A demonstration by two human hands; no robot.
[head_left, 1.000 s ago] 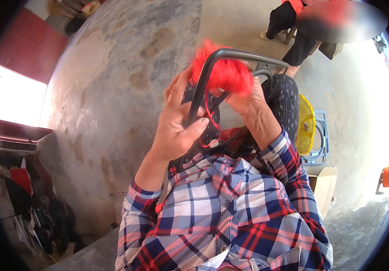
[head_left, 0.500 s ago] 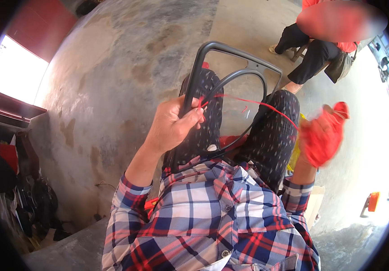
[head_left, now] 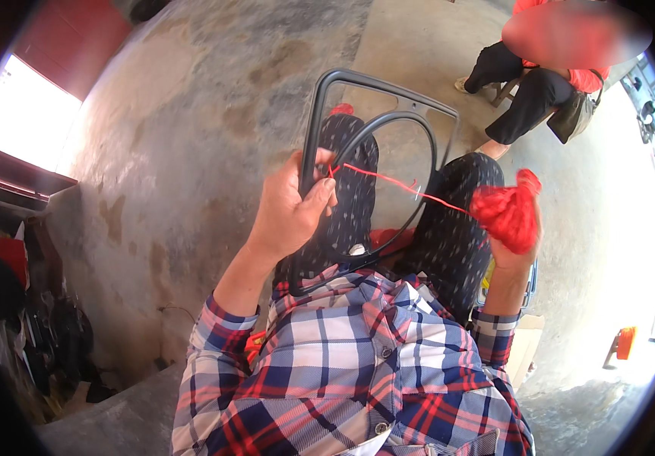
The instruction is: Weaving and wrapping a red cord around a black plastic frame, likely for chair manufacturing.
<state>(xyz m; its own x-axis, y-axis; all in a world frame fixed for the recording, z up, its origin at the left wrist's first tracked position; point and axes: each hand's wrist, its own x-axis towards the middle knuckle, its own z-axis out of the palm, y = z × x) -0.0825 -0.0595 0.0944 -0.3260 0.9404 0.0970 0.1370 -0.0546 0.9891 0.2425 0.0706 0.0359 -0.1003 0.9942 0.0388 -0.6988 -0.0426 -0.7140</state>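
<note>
Over my lap stands a black rectangular frame (head_left: 377, 79) with a round black ring (head_left: 358, 141) inside it. My left hand (head_left: 286, 209) is closed around the frame's left bar, close to where the ring meets it. A thin red cord (head_left: 403, 185) is wrapped there beside my fingers. The cord runs taut to the right, across the ring's opening, to a bundle of red cord (head_left: 504, 216). My right hand (head_left: 516, 262) is wrapped around this bundle, which hides most of its fingers. The frame's lower edge rests against my lap.
At the far right sits another person (head_left: 533, 99) in red and black, with a dark bag (head_left: 573, 118) alongside. Dark clutter (head_left: 54, 334) lies at the left. A cardboard piece (head_left: 523, 346) is by my right elbow; an orange object (head_left: 625, 343) stands farther right on the concrete floor (head_left: 191, 152).
My right hand has moved left with the red bundle, nearer to the frame. The frame has shifted slightly left. My left hand keeps its grip.
</note>
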